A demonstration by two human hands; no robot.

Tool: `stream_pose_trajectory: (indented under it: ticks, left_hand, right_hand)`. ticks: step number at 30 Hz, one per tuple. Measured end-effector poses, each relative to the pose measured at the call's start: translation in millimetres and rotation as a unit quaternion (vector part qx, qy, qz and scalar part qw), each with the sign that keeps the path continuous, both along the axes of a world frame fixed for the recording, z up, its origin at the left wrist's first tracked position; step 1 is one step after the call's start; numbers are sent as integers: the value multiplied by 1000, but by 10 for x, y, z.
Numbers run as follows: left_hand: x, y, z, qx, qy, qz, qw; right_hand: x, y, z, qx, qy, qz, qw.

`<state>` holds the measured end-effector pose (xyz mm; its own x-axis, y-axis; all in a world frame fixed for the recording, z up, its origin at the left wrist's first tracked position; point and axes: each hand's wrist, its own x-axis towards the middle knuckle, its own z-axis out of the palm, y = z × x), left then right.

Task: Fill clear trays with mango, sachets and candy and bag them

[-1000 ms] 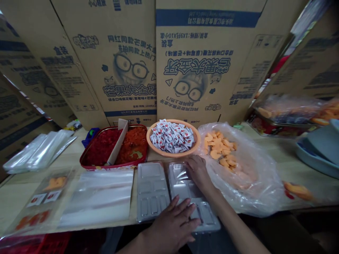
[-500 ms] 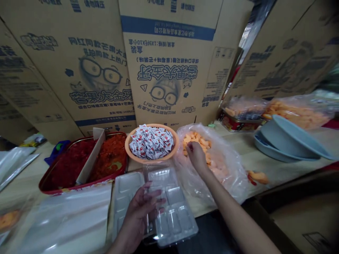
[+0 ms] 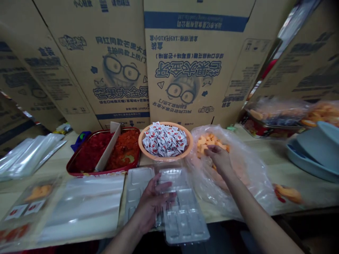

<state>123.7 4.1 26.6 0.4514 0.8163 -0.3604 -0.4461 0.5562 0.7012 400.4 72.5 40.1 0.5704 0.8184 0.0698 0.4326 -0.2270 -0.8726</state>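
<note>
Lifted off its stack, the clear plastic tray (image 3: 184,211) now tilts in the left hand (image 3: 152,204), fingers clamped around its edge, just above a second tray (image 3: 139,190). Right hand (image 3: 218,158), fingers loosely together, has moved into a plastic bag (image 3: 233,180) over orange pieces (image 3: 208,144); whether it's gripping one is hard to tell from here.

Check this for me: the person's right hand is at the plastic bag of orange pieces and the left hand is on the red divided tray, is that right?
Not quite. The head view shows the left hand at the clear moulded plastic tray, not the red divided tray. The right hand is at the plastic bag of orange pieces, as you said.
</note>
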Motion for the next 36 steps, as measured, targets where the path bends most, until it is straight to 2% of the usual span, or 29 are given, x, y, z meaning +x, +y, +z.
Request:
stream_pose_trajectory:
  ticks: [1,3,5,7,9,12,15,17,19,21,22,23,25,28,32,34,36]
  left_hand:
    - [5,8,-7,3,-1,-9,1000]
    - [24,15,-6,8,-4,-24,1000]
    - [47,11,9,11,-5,-31,999]
    - [63,1,19,15,-7,-34,999]
    - [68,-8,10,20,-16,-38,999]
    - [63,-14,-31,19,-27,-39,999]
    - [52,-12,-57,6,-28,-35,999]
    - [38,-11,-49,-4,-30,-34,999]
    - [14,-10,-23,-13,-30,-34,999]
    - [-19,-9,7,-20,-27,-34,999]
    - [-38,-8,20,-23,-25,-31,999]
    - [-57,-7,30,-25,-23,-27,999]
    - [-90,-2,37,-28,-22,-18,999]
    - [-126,5,31,-30,-32,-10,999]
    - [-163,21,21,-23,-53,5,998]
    - [-178,35,9,-19,-61,17,998]
    - [-177,45,-12,-15,-68,29,997]
  right_hand:
    - [-136,-63,100,21,43,37,998]
    - [-454,-169,253,51,188,186,963]
    - [-751,-215,300,51,233,275,931]
    - [-952,-200,239,46,201,312,928]
    - [-1045,-162,125,43,125,319,939]
    - [-1073,-145,-3,63,-2,332,941]
    - [-1039,-169,-12,118,-62,357,925]
    - [-931,-151,6,142,-73,338,927]
    - [-701,-83,0,108,-141,249,952]
    - [-364,21,-54,1,-269,108,957]
    - [-181,75,-100,-89,-347,59,932]
    - [-5,125,-156,-125,-367,36,921]
    - [282,200,-279,-167,-389,34,905]
    - [504,246,-428,-192,-406,57,892]
    - [558,253,-427,-188,-432,56,880]
    - [510,240,-326,-111,-430,34,896]
    - [362,191,-170,15,-345,11,939]
